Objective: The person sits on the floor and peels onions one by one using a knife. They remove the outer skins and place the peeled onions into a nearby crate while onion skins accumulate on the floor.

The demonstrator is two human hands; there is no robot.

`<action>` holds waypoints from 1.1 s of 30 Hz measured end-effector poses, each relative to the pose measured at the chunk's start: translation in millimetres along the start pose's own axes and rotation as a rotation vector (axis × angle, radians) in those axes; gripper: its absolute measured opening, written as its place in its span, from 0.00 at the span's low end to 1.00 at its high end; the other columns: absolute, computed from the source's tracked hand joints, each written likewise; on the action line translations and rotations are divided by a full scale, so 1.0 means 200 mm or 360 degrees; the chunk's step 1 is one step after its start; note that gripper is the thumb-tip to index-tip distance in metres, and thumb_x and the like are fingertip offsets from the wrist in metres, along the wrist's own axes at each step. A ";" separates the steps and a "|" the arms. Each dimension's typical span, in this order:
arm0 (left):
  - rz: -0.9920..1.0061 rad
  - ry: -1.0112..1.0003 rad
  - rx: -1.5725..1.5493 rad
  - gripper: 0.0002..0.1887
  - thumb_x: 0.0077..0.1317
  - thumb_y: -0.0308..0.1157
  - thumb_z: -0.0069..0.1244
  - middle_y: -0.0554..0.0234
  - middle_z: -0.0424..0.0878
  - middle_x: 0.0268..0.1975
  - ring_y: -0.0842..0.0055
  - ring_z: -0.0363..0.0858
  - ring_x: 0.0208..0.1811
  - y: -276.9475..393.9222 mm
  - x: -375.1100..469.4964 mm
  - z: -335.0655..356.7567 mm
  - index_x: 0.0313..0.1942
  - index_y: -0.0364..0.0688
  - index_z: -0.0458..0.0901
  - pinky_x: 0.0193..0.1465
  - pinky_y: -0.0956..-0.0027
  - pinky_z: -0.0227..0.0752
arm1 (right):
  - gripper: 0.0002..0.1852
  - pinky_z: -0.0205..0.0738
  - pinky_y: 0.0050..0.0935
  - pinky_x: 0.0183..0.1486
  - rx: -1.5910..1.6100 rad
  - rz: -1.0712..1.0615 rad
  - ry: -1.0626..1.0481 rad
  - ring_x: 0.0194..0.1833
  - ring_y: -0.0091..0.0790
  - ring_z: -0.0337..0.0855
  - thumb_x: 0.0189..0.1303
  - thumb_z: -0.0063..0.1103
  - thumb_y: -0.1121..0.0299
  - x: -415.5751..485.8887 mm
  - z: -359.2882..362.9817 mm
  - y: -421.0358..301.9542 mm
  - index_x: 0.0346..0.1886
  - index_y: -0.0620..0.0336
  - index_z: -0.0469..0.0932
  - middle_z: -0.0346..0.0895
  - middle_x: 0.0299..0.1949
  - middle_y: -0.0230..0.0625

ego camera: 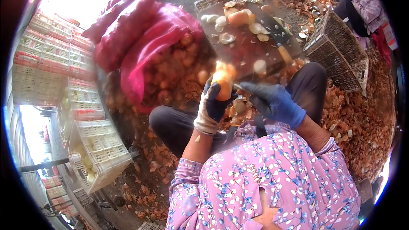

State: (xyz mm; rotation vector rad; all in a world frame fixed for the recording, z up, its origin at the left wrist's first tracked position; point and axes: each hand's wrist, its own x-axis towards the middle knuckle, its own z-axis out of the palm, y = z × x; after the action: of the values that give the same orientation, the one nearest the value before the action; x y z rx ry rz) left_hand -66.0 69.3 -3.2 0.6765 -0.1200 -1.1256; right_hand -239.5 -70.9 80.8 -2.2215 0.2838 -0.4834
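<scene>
My left hand (212,107), in a white glove with a dark palm, is closed on an orange-brown onion (224,84), its top blurred and bright. To its right is my right hand (271,102) in a blue glove, its fingers pointing at the onion; a small pale tip shows at the fingertips, and whether a tool is held cannot be made out. Beyond both hands, a dark board (236,49) bears onion pieces and cut onion ends (227,38). A wide-bladed knife with a wooden handle (285,55) lies on the board's right side.
An open pink mesh sack (137,67) of onions lies at left. Plastic crates (102,153) with pale onions stand further left. An empty-looking crate (338,51) is tilted at right, among onion skins (348,121). Another person (367,12) sits at upper right.
</scene>
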 end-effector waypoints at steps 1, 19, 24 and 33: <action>0.0071 -0.0024 0.0125 0.33 0.69 0.43 0.58 0.51 0.74 0.64 0.61 0.79 0.61 -0.01 0.00 -0.01 0.69 0.40 0.66 0.60 0.54 0.80 | 0.21 0.81 0.39 0.40 -0.0071 -0.0033 -0.0002 0.39 0.48 0.88 0.68 0.60 0.68 0.00 0.01 0.01 0.65 0.53 0.79 0.86 0.41 0.45; -0.0161 0.0251 0.0556 0.36 0.64 0.47 0.65 0.59 0.79 0.58 0.69 0.83 0.53 0.00 0.02 -0.01 0.67 0.43 0.69 0.46 0.60 0.84 | 0.18 0.76 0.35 0.28 -0.0161 0.0525 -0.0269 0.24 0.38 0.82 0.76 0.50 0.59 0.09 -0.04 0.09 0.60 0.53 0.81 0.81 0.24 0.39; 0.0286 -0.0010 0.1202 0.36 0.63 0.46 0.65 0.60 0.81 0.58 0.70 0.83 0.52 -0.06 0.02 -0.12 0.67 0.46 0.70 0.45 0.65 0.82 | 0.20 0.65 0.16 0.24 0.1240 0.1509 -0.0410 0.21 0.13 0.67 0.79 0.46 0.55 0.11 -0.12 0.04 0.60 0.55 0.82 0.69 0.22 0.21; -0.0226 0.0161 0.0396 0.39 0.60 0.34 0.68 0.55 0.79 0.60 0.65 0.82 0.59 0.02 0.00 0.02 0.69 0.39 0.67 0.58 0.66 0.79 | 0.14 0.69 0.14 0.35 0.1136 0.0727 0.0207 0.34 0.09 0.72 0.69 0.67 0.67 -0.03 0.08 0.13 0.55 0.62 0.82 0.78 0.31 0.19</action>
State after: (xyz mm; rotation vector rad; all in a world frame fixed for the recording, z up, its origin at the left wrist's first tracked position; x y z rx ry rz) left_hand -64.7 67.7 1.3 0.9746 -0.1282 -1.2211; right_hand -238.7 -74.4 51.0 -1.3804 0.5707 -0.3940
